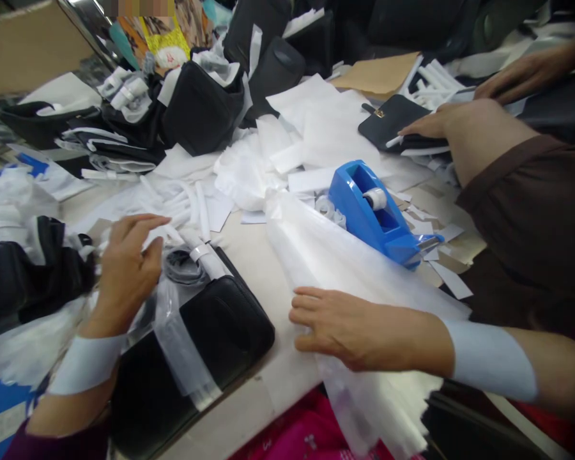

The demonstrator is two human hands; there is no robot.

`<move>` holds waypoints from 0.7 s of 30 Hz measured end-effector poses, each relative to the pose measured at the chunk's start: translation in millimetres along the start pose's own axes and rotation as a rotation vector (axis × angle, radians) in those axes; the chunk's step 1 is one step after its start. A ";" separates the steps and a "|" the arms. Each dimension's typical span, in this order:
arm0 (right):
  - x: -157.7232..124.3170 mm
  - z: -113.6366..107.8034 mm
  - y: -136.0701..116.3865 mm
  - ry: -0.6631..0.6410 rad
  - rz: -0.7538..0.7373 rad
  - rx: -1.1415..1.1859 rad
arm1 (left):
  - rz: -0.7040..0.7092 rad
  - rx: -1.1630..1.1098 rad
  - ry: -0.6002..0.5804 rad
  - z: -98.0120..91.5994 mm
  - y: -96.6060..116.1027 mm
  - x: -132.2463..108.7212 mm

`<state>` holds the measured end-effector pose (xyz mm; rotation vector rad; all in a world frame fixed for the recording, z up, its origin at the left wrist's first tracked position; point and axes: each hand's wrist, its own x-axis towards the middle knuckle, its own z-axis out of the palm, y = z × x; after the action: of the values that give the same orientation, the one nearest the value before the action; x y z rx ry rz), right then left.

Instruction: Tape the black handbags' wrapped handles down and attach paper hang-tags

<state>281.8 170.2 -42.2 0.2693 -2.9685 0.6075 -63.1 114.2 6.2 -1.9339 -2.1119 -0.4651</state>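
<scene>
My left hand hovers with thumb and fingers apart, holding nothing visible. Just beside it lies a black leather bag, flat on the table, with a clear plastic strip across it. A coiled grey cord or strap sits at the bag's far edge, next to a white-wrapped piece. On the right, my right hand has its fingers stretched out over a long translucent plastic bag, touching its edge. The plastic bag runs from the table's middle down past the front edge.
A blue tape dispenser stands beyond my right hand. White paper sheets and scraps spread over the table. Black bags pile up at the back left. At right, a co-worker's hand rests on a black wallet-like piece.
</scene>
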 end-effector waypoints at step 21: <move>16.1 53.8 -41.3 0.190 0.381 -0.061 | 0.530 -0.297 -0.311 36.0 20.6 -25.4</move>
<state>270.6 109.0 -73.6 -0.3475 -2.8592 0.5401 -38.9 106.3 -35.3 -2.7734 -1.6385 -0.4008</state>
